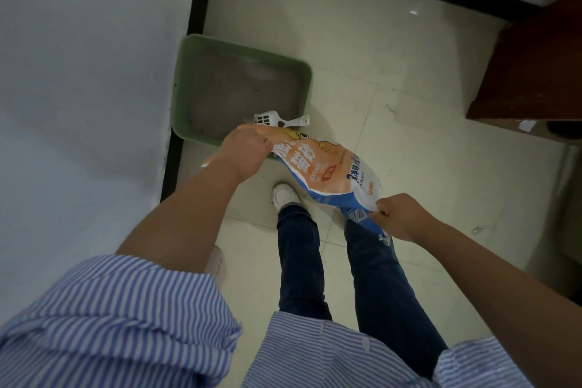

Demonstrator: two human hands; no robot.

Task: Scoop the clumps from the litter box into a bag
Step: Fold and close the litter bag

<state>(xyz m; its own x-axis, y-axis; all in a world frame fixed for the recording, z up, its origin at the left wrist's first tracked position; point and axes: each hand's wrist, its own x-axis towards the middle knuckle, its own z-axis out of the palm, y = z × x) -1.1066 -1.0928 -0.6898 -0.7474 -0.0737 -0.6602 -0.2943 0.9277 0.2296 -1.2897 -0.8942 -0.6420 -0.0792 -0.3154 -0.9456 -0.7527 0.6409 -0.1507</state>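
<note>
Standing against the wall (78,72), the green litter box (181,82) occupies the floor (378,72) corner and serves as the landmark. Grey litter (242,91) covers its base. A white slotted scoop (277,121) rests across the box's near right corner, its handle projecting past the rim.

The left hand (244,148), directly in front of the box's near rim, grips one end of an orange, blue and white printed bag (327,173), fingers curled round the material. The bag is held in the air, stretched from the box's near edge out to the right.

A white shoe (283,195) stands on the floor in front of the box, beneath the bag.

The right hand (400,217), further right and nearer the person than the box, pinches the bag's opposite end.

A brown wooden cabinet (535,72) stands well to the right of the box.
</note>
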